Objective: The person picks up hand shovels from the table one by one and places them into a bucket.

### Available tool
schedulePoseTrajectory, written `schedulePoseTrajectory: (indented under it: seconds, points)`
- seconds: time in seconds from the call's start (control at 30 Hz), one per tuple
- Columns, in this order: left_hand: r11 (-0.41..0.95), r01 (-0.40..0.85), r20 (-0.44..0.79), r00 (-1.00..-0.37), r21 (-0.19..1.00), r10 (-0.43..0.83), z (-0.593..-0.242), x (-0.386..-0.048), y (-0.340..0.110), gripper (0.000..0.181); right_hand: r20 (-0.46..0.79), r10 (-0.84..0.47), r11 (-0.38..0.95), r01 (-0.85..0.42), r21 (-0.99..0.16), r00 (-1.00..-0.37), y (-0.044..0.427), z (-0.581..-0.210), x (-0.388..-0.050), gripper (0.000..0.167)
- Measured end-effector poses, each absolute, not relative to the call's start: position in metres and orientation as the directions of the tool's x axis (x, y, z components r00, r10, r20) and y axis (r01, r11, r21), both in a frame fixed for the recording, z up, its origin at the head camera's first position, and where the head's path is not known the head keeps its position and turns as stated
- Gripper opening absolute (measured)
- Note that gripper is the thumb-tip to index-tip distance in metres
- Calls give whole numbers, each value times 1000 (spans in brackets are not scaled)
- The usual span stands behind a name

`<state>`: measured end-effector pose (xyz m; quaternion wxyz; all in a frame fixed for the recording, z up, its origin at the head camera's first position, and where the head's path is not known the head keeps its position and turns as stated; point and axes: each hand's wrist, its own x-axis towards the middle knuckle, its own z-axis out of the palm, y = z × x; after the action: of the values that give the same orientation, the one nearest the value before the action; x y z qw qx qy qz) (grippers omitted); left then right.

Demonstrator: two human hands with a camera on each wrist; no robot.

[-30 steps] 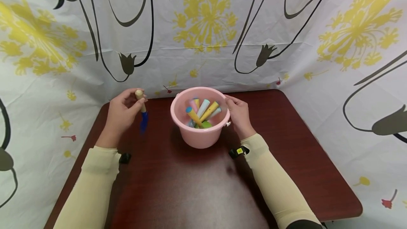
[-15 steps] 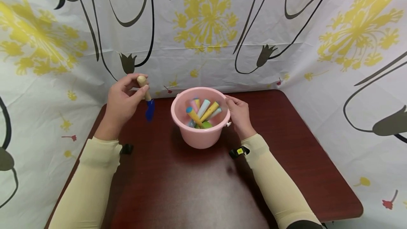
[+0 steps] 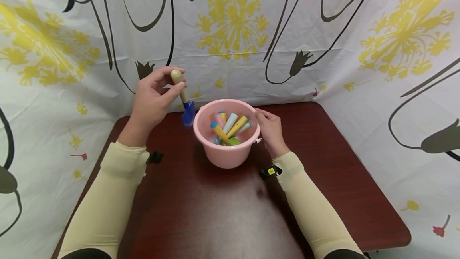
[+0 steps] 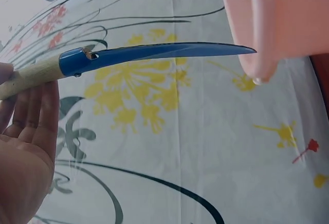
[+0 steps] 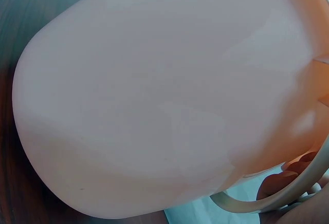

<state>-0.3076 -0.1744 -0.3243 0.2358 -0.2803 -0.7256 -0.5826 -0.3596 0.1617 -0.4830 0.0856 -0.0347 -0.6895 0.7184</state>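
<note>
A small hand shovel (image 3: pixel 188 115) with a wooden handle and a blue blade hangs blade-down from my left hand (image 3: pixel 152 95), which pinches the handle between thumb and fingers. Its blade is just left of the pink bucket (image 3: pixel 226 156); in the left wrist view the blade tip (image 4: pixel 247 50) overlaps the bucket rim (image 4: pixel 264 34), and I cannot tell whether they touch. My right hand (image 3: pixel 271 131) grips the right side of the bucket's rim. In the right wrist view the bucket wall (image 5: pixel 154 95) fills most of the picture, with fingers (image 5: pixel 277 184) behind the pale bail handle (image 5: pixel 270 202).
Inside the bucket are several handle-like pieces, yellow (image 3: pixel 237 125), pale blue (image 3: pixel 230 122) and pink, plus something green (image 3: pixel 233 141). The bucket stands near the back of a dark red table (image 3: pixel 215 215). A patterned white cloth (image 3: pixel 230 79) surrounds the table's back and sides.
My left hand has risen and moved right with the shovel, bringing its blade close to the bucket's left rim. The right hand and bucket have stayed in place.
</note>
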Motion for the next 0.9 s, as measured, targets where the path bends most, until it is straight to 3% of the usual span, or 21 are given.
schedulePoseTrajectory:
  seconds: [0.27, 0.57, 0.9]
  points:
    - [150, 704, 675, -709, 694, 205, -318, -319, -153, 30, 56, 176, -20, -60, -998, -983, 161, -483, -359, 33]
    - [139, 662, 616, -741, 737, 266, -326, -333, -136, 31, 61, 171, -25, -66, -997, -983, 161, -483, -358, 34]
    - [226, 613, 530, -779, 757, 334, -347, -347, -130, 28, 62, 177, -34, -69, -997, -982, 160, -482, -358, 33]
